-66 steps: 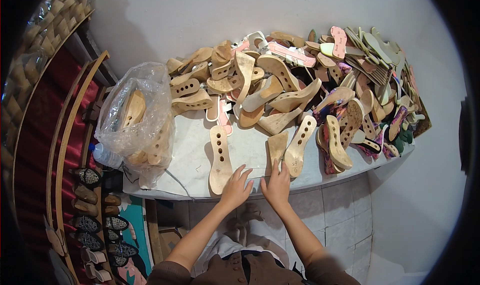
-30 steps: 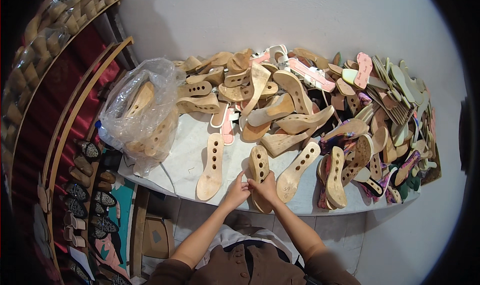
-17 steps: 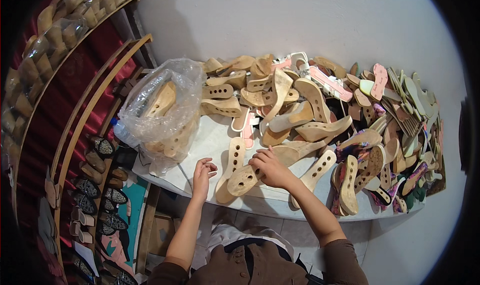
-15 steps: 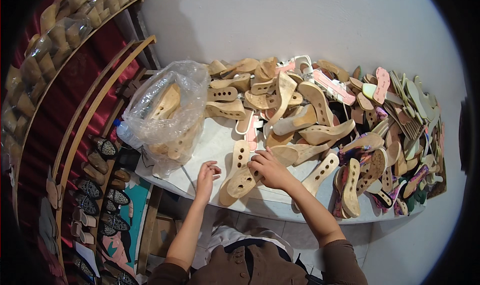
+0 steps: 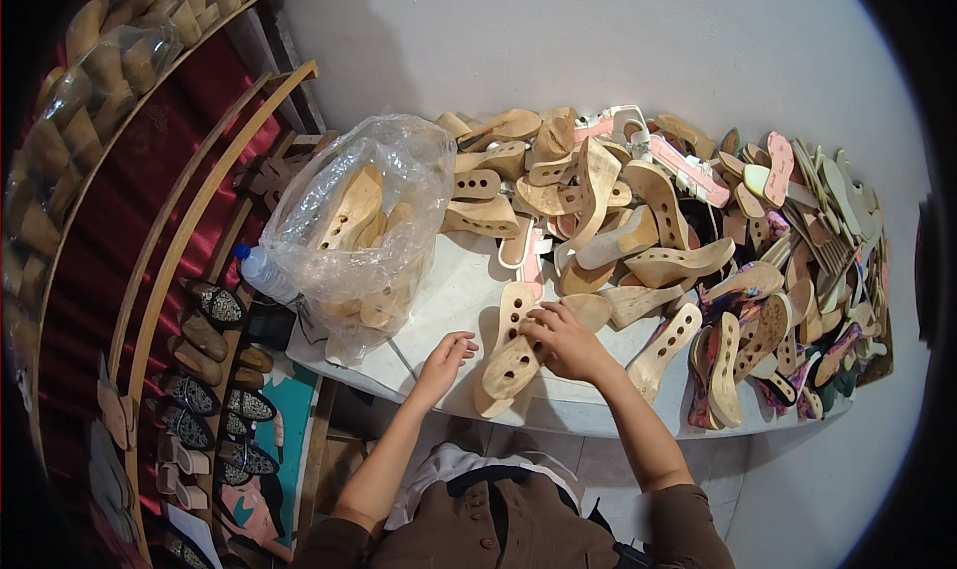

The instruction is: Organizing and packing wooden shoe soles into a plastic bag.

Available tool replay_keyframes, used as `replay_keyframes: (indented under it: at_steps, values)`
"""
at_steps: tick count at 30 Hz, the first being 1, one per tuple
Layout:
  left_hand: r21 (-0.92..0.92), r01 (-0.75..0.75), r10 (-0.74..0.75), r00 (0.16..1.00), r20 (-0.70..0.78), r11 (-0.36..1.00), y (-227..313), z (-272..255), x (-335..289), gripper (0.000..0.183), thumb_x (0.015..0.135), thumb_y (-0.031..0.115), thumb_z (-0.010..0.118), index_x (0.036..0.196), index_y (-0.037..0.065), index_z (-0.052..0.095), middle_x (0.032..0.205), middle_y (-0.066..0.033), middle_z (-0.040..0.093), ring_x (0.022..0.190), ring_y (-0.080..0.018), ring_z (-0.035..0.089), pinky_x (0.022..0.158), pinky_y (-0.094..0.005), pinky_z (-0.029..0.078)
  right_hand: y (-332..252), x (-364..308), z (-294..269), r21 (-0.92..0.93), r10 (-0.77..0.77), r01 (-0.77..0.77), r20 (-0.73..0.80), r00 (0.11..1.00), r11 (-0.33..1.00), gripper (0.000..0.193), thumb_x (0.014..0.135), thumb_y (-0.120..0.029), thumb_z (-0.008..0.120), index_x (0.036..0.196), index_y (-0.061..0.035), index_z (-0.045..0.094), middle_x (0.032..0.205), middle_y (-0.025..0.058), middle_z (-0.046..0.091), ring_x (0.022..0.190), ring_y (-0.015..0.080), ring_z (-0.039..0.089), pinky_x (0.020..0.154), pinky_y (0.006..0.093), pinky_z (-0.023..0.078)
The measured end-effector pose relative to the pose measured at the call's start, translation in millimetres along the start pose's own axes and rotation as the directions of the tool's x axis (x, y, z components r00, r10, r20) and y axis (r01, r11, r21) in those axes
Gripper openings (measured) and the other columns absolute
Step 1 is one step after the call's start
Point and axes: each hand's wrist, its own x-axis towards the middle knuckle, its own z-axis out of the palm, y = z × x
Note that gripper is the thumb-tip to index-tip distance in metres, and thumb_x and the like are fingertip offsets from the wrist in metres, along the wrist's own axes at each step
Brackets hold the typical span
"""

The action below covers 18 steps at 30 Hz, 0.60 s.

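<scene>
I see a plain white wall [image 5: 558, 40] behind the white bench [image 5: 439, 300]. Left of it — wooden racks [image 5: 189, 260] backed with red cloth [image 5: 120, 200], holding shoes.

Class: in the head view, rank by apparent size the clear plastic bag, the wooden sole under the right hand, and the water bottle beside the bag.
1. Clear plastic bag, clearly largest.
2. Wooden sole under the right hand.
3. Water bottle; it looks smallest, but the bag partly hides it.

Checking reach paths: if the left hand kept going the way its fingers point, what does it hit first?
Likely the wooden sole that the right hand holds; the left hand points up and right toward it, across a small bare gap of table. Height is unclear.
</scene>
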Motion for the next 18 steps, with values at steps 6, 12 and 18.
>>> replay_keyframes:
  at_steps: [6,12,18]
  values:
    - [0.14,-0.043,0.039,0.999,0.035,0.989,-32,-14,17,0.029,0.091,0.02,0.043,0.114,0.002,0.049,0.099,-0.0058,0.058,0.091,-0.0139,0.054,0.08,-0.026,0.042,-2,-11,7,0.223,0.364,-0.376,0.095,0.927,0.899,0.059,0.058,-0.022,0.067,0.113,-0.0094,0.05,0.103,0.0111,0.055,0.098,0.0303,0.05,0.088,0.0391,0.038]
    - [0.358,-0.274,0.218,0.957,0.189,0.893,-51,6,28,0.033,0.082,0.014,0.053,0.11,-0.003,0.051,0.102,-0.0197,0.055,0.089,-0.0276,0.058,0.075,-0.0329,0.048,4,-25,45,0.365,0.486,-0.439,-0.045,0.873,0.821,0.068,0.056,-0.026,0.069,0.114,0.0006,0.048,0.103,0.0197,0.055,0.094,0.0354,0.053,0.084,0.0395,0.042]
    - [0.361,-0.172,0.091,0.969,0.23,0.917,-48,-7,52,0.039,0.081,0.017,0.05,0.113,-0.004,0.049,0.101,-0.0222,0.055,0.088,-0.0312,0.058,0.076,-0.037,0.047,-23,-7,54,0.619,0.657,-0.618,0.209,0.724,0.484,0.067,0.061,-0.021,0.071,0.118,-0.0001,0.045,0.105,0.0189,0.057,0.095,0.0287,0.056,0.083,0.0347,0.044]
